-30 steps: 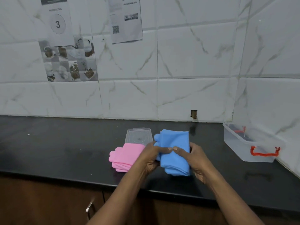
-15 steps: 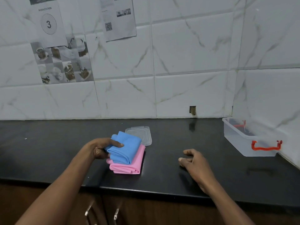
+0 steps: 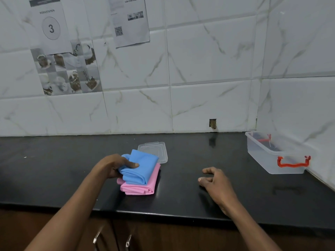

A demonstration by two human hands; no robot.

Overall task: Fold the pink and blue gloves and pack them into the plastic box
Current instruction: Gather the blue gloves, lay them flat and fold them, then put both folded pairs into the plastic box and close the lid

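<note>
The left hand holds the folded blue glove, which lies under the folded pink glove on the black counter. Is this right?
Not quite. The head view shows the folded blue glove lying on top of the folded pink glove, not under it. The left hand does hold it, on the black counter.

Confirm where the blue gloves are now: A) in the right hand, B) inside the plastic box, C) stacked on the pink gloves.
C: the blue gloves lie on the pink gloves, gripped by the left hand, while the plastic box stands apart at the right.
</note>
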